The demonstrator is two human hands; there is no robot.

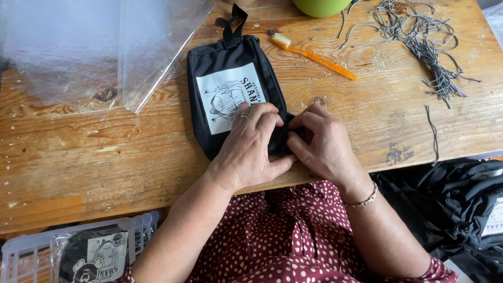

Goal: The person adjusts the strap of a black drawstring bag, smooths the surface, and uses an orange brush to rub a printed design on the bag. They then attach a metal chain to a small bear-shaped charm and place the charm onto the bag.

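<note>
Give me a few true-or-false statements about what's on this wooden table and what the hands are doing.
1. Both hands pinch the near end of the black pouch. True: left hand, right hand.
2. The toothbrush is blue. False: it is orange.
3. Clear plastic bags lie left of the pouch. True.
4. The striped cords lie inside the white basket. False: they lie loose on the table, far right.

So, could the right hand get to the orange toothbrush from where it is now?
Probably yes: the right hand pinches the black pouch edge beside the left hand, and only bare wooden table lies between it and the orange toothbrush.
</note>
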